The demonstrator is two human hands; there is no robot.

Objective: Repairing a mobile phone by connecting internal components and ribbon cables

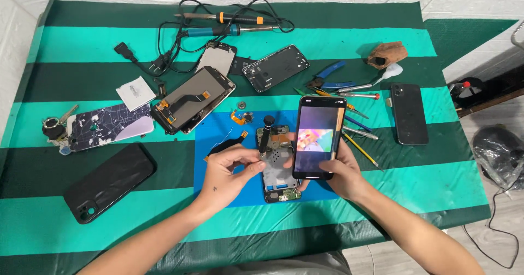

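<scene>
We see a green and teal striped cloth, blue mat, black phone near left, marbled white cover.

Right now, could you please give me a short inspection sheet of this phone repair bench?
Surface: green striped cloth with a blue mat.
Job's things: opened phone frame on the mat; black screwdriver upright on it; lit phone.
Clutter: detached screens, back covers, pliers, tweezers, keys.
Hands: left hand grips the screwdriver; right hand holds the lit phone.
Cables: two soldering irons with tangled black cords.
Surroundings: white wall, black bag on the floor.
</scene>
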